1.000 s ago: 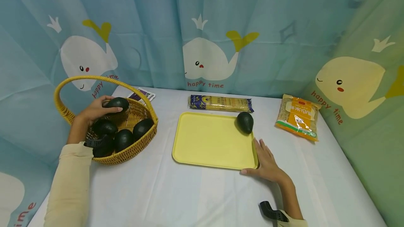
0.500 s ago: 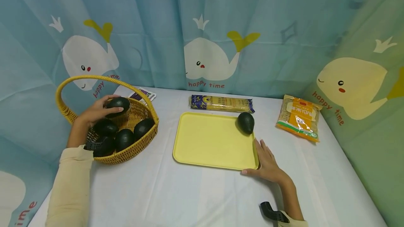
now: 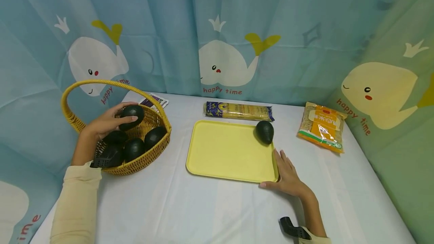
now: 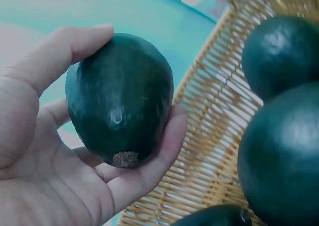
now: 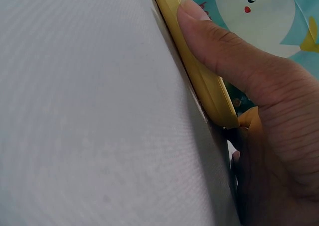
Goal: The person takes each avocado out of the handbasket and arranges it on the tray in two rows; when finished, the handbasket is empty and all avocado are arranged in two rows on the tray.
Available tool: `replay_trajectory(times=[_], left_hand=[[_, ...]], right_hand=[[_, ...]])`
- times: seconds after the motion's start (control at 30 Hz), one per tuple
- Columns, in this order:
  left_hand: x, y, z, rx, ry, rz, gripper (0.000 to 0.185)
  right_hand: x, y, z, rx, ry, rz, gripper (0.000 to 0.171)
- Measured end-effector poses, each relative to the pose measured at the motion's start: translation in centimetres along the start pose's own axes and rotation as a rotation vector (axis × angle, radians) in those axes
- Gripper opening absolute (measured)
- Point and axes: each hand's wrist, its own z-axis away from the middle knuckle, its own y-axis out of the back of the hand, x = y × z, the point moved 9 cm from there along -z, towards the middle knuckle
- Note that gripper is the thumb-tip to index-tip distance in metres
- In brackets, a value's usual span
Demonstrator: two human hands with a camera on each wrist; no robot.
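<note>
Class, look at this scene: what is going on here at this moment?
A person's left hand holds a dark avocado over the wicker basket, which has more avocados in it. The right hand rests against the near right corner of the yellow tray. One avocado on the tray lies at its far right corner.

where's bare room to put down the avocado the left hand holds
Most of the tray is bare; one avocado sits in its far right corner, and the right hand rests on the near right corner. The basket is crowded. The left hand grips the held avocado.
</note>
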Motion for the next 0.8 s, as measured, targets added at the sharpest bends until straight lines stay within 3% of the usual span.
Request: replay_trajectory(times=[0.37,0.6,0.8], left_hand=[[2.2,-0.8,2.2,0.007,-0.023,-0.006,0.063],[4.6,-1.7,3.8,0.024,-0.101,-0.067,0.057],[6.9,-3.6,4.6,-0.027,-0.189,0.026,0.044]], right_hand=[[0.0,0.0,0.0,0.003,0.009,-0.005,0.128],[-0.2,-0.1,0.1,-0.008,-0.003,-0.011,0.128],[-0.3,0.0,0.0,-0.004,0.009,-0.011,0.128]])
